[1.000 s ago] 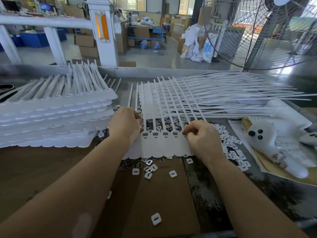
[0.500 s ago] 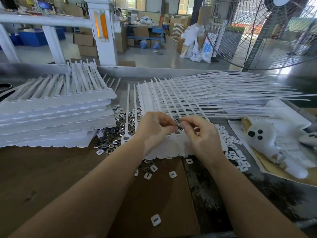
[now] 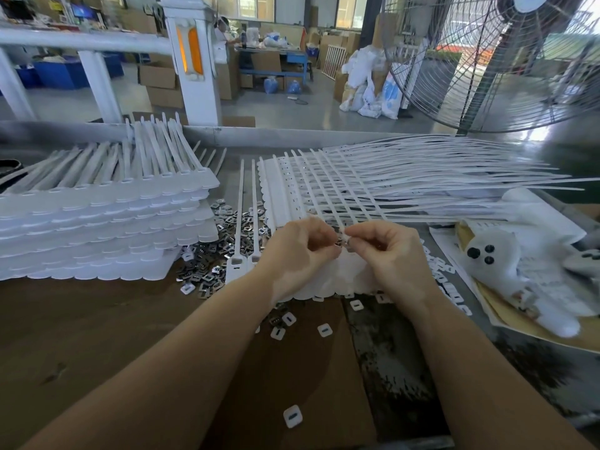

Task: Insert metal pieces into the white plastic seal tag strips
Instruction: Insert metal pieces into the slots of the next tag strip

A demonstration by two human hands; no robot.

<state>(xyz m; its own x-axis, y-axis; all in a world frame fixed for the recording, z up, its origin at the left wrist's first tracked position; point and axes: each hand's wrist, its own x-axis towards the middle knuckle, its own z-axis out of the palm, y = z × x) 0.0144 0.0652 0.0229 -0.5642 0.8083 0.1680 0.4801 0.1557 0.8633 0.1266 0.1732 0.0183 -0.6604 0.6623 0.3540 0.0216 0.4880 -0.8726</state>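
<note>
White plastic everywhere on this tabletop [image 3: 97,336], so honestly the job looks like it's somewhere mid-run. Biggest thing: the tall stack of strips [image 3: 107,219] well off to the left of the left hand [image 3: 300,254]. I can't tell from here whether those already have metal in them, though stacked that neatly I'd guess they're done. Next, the fanned-out strips [image 3: 406,183] lying just beyond both hands, tails running off to the right; that looks like the pile still to be worked.

The strip being worked on [image 3: 328,280] sits right under the hands, its scalloped edge poking out toward the wrists. Both hands are pinching in close together above it, fingertips nearly touching. The right hand [image 3: 396,254] seems to be nipping a small metal piece [image 3: 346,242], but it's too tiny to be sure, and what the left pinches is hidden.

No bins or trays at all. The loose metal pieces [image 3: 211,258] are just heaped on the bare surface left of the left hand, and little white caps [image 3: 292,416] are scattered nearer the elbows.
</note>
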